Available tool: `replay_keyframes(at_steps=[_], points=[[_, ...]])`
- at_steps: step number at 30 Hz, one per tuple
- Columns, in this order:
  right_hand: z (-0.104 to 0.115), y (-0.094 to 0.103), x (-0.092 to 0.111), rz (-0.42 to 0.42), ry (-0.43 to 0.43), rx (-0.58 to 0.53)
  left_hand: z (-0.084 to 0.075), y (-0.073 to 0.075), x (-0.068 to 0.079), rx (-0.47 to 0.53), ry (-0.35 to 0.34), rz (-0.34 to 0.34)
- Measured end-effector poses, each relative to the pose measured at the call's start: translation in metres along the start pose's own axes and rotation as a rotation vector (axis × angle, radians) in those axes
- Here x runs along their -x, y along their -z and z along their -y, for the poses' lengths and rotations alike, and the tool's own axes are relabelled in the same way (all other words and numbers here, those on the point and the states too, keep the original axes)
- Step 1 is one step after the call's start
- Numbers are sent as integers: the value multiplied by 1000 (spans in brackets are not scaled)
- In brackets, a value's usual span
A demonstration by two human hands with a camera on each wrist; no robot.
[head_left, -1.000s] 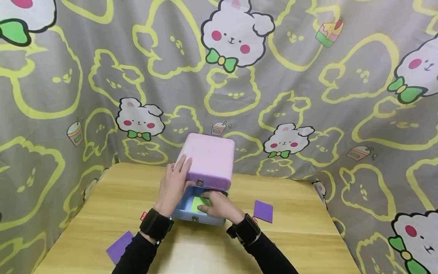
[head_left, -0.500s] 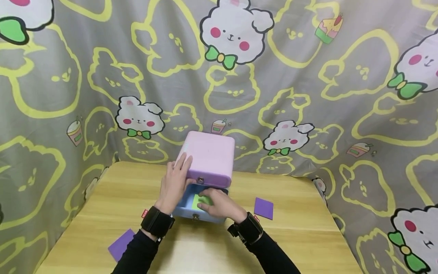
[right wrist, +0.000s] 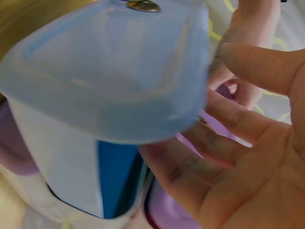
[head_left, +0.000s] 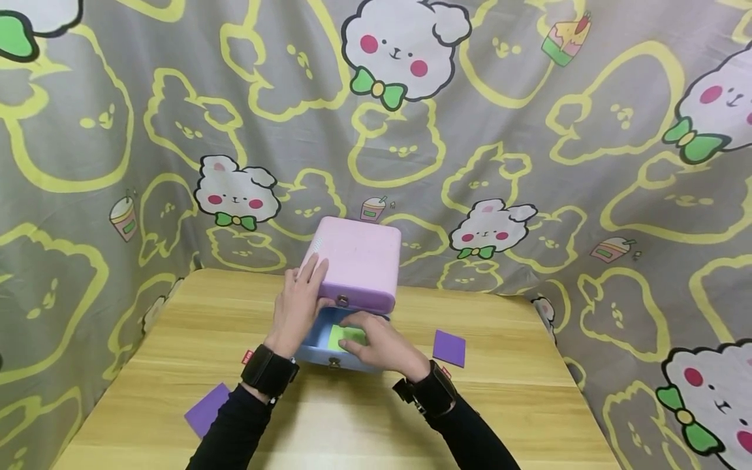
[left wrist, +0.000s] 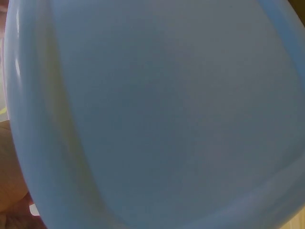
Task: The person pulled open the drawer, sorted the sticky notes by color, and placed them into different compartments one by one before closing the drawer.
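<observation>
On the table stands a small pink and purple drawer box with a metal knob on its upper drawer. Its light blue lower drawer is pulled out toward me, with a bright green square card lying inside. My left hand rests on the box's left top edge, fingers laid straight, thumb near the front. Over the drawer's right side is my right hand, its loosely bent fingers beside the card and partly covering it. In the right wrist view that right hand spreads around the blue drawer front, holding nothing.
Right of the box a purple square card lies on the wooden table. Another purple card sits at the front left, partly under the left sleeve. A patterned grey curtain surrounds the table's back and sides.
My right hand has lifted slightly and drawn to the right, its thumb and fingers farther apart over the green card. The left hand stays on the box. The head view has tilted slightly down.
</observation>
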State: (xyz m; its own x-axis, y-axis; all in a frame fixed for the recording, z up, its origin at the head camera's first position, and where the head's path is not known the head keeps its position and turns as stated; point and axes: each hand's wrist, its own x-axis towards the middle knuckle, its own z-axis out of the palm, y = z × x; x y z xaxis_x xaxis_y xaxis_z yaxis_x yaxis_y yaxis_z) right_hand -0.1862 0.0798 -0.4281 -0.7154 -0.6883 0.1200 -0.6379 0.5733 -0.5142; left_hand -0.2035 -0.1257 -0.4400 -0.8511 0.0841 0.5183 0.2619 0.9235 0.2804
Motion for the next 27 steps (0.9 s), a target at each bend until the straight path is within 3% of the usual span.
replay_keyframes(at_steps=[3,7,11,16,27], points=[[5,3,9,-97,38,46,-1,-1,0,4,-6,5],[9,6,21,-273,107,194,-3,-2,-2,6,-15,0],[4,8,28,-362,89,361,-4,-3,-3,1,-14,-5],[-7,12,30,-367,23,446,-5,-2,-5,2,-8,-7],[-22,15,27,-284,-28,341,-5,-1,-3,23,8,-3]])
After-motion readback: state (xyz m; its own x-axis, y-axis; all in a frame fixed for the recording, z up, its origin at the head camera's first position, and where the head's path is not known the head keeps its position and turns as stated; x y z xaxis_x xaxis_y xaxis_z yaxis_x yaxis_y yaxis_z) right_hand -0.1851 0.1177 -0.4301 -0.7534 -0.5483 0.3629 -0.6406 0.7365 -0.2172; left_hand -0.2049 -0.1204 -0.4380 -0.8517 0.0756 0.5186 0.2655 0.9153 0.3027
